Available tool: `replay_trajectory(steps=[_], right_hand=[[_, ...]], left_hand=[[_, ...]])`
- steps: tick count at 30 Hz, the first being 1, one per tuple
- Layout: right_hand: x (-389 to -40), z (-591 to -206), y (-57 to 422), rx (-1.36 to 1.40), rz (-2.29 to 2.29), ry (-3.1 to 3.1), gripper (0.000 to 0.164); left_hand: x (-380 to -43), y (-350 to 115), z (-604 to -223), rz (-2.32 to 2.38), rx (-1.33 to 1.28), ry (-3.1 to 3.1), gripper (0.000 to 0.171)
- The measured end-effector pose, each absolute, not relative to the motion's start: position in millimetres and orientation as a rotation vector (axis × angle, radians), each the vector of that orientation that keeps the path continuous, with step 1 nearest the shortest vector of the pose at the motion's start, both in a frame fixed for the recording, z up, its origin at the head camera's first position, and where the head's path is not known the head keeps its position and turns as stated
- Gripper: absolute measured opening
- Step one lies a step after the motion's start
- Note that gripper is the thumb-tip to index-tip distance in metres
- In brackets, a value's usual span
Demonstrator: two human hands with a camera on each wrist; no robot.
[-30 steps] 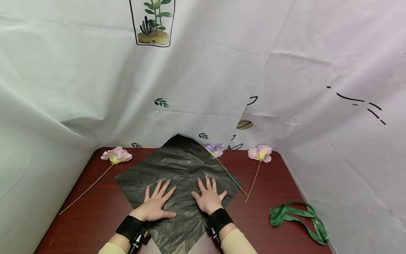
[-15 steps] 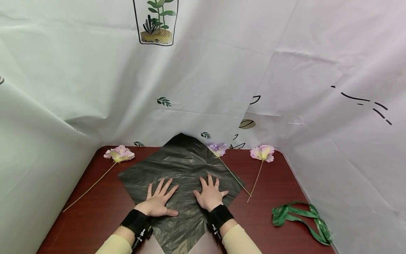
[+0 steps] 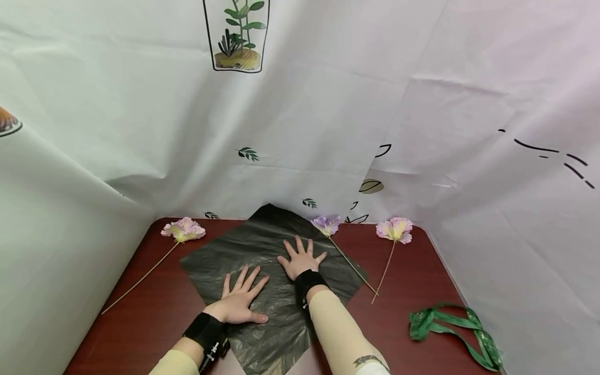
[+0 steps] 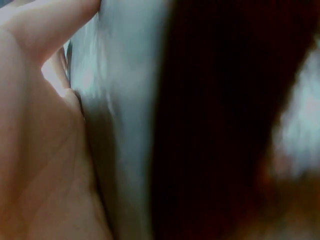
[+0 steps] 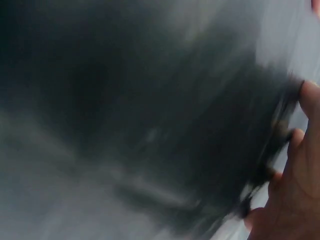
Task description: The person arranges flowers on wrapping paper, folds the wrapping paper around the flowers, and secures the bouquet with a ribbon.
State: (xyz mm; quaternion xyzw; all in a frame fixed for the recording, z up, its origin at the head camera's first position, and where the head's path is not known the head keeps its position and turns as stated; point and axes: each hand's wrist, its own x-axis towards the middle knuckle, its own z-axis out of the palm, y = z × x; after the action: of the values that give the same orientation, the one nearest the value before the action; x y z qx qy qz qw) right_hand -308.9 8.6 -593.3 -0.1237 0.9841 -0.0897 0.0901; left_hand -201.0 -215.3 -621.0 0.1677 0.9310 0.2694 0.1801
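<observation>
A dark, thin, crinkled sheet [image 3: 276, 291] lies spread on the table, turned like a diamond. On its left part rests my left hand [image 3: 239, 304], palm down with fingers spread. Farther up the sheet, my right hand [image 3: 301, 260] lies flat, its fingers straight and apart. A purple flower [image 3: 326, 225] lies with its stem across the sheet's right corner, near my right fingertips. In the left wrist view the palm [image 4: 45, 150] is close to the sheet's surface. The right wrist view shows the fingers at the right edge against the blurred dark sheet [image 5: 150, 130].
A pink flower [image 3: 184, 230] with a long stem lies on the left of the red-brown table [image 3: 154, 317]. Another pink flower [image 3: 395, 230] lies on the right, its stem meeting the purple one's. A green ribbon [image 3: 454, 323] is bunched at front right. White printed fabric [image 3: 300, 114] surrounds the table.
My right hand has slid forward and slightly left over the dark sheet, the arm reaching farther. The left hand stays in place on the sheet. The whole view has shifted slightly.
</observation>
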Motion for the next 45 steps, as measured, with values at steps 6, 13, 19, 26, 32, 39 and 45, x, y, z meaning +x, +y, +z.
replay_trajectory(steps=[6, 13, 19, 26, 32, 39, 45], right_hand=[[-316.9, -599.8, 33.9, -0.289, -0.342, 2.941, 0.073], [-319.2, -600.9, 37.3, -0.31, -0.38, 2.915, 0.073], [-309.0, -577.2, 45.2, -0.371, -0.618, 2.835, 0.066], [-297.4, -559.4, 81.9, -0.28, -0.927, 3.062, 0.053], [-291.6, -556.7, 134.0, -0.003, -0.821, 3.236, 0.044], [-295.2, -581.7, 171.4, 0.03, -0.667, 3.162, 0.023], [-293.5, -579.1, 180.8, 0.13, -0.717, 3.065, 0.011]], left_hand=[[-200.9, -209.3, -620.8, 0.735, 0.468, 2.634, 0.12], [-201.4, -211.2, -620.3, 0.735, 0.477, 2.632, 0.121], [-201.0, -218.4, -619.9, 0.739, 0.45, 2.647, 0.119], [-201.4, -218.3, -623.5, 0.773, 0.487, 2.633, 0.12], [-201.5, -215.9, -624.8, 0.789, 0.5, 2.637, 0.12], [-200.0, -216.8, -624.6, 0.796, 0.501, 2.636, 0.12], [-199.9, -215.5, -626.5, 0.802, 0.514, 2.64, 0.12]])
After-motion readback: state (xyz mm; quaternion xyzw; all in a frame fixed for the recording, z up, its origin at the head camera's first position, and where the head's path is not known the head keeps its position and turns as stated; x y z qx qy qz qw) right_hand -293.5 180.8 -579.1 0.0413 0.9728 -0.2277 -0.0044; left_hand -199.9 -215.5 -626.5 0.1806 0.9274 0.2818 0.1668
